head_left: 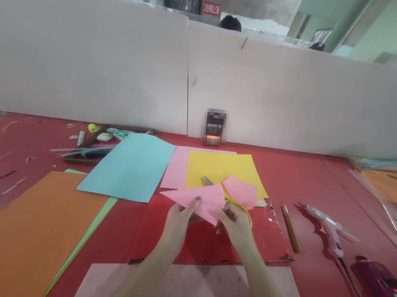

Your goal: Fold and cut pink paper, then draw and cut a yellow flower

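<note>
My left hand [177, 219] pinches the lower edge of a folded pink paper piece [200, 200], thumb on top. My right hand [235, 221] grips the same pink paper at its right side, fingers closed. Yellow-handled scissors [228, 200] lie partly under the pink paper, their blades poking out onto a yellow sheet [225, 168]. A second pink scrap [242, 191] rests just beyond my right hand. Both hands hover over a red sheet [210, 242].
A light blue sheet [131, 165], an orange sheet [30, 230] and a pink sheet [177, 167] lie on the red table. A glue gun [330, 228] and a stick [291, 229] lie to the right, a purple device [382, 286] at far right, pens [92, 149] at left. A white partition [191, 81] stands behind.
</note>
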`<state>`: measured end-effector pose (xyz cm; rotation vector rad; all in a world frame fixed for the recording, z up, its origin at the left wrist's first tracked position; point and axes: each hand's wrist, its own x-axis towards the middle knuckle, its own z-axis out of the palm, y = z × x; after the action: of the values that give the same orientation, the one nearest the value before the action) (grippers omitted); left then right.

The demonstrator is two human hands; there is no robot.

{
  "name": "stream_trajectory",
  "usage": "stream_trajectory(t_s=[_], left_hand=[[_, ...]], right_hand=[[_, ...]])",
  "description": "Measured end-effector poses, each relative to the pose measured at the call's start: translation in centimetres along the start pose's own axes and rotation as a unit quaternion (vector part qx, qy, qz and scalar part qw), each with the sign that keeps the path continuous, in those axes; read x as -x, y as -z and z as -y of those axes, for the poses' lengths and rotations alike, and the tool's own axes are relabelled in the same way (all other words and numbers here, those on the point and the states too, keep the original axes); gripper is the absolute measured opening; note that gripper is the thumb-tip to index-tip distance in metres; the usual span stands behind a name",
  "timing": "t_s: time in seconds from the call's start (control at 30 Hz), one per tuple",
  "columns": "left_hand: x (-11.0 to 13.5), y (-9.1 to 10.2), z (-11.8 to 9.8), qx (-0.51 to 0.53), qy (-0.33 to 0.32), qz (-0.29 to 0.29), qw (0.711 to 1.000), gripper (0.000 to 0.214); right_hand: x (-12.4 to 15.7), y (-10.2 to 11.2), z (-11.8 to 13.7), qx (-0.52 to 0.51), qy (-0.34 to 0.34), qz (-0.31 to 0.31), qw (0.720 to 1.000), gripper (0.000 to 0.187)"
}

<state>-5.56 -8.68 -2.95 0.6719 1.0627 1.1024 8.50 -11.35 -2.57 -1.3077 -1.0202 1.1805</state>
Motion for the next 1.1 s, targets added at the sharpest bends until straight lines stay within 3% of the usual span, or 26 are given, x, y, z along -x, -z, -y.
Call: stream_trajectory(t_s=[0.13,0.4,0.6,0.8,1.1], left_hand=[[0.1,-0.3,-0.4,0.031,0.019,0.006,0.999,0.027],[0.1,-0.4,-0.4,0.019,0.020,-0.017,0.999,0.030],[-0.7,0.9,-1.4,0.021,-0.042,-0.072,0.996,0.035],[-1.5,2.0,-2.6,0.049,-0.110,-0.079,0.990,0.040],[-0.7,0.5,-1.1,0.016,-0.012,-0.009,1.000,0.035]], right_hand=[[-0.2,0.2,-0.3,-0.030,-0.002,0.027,0.999,0.039],[-0.4,0.5,-0.9,0.007,0.028,0.028,0.999,0.038],[-0.7,0.8,-1.3,-0.003,0.021,0.016,1.000,0.038],[-0.8,0.9,-1.5,-0.005,0.029,0.003,1.000,0.037],[-0.6,1.0,-0.9,0.006,0.030,0.009,0.999,0.037]])
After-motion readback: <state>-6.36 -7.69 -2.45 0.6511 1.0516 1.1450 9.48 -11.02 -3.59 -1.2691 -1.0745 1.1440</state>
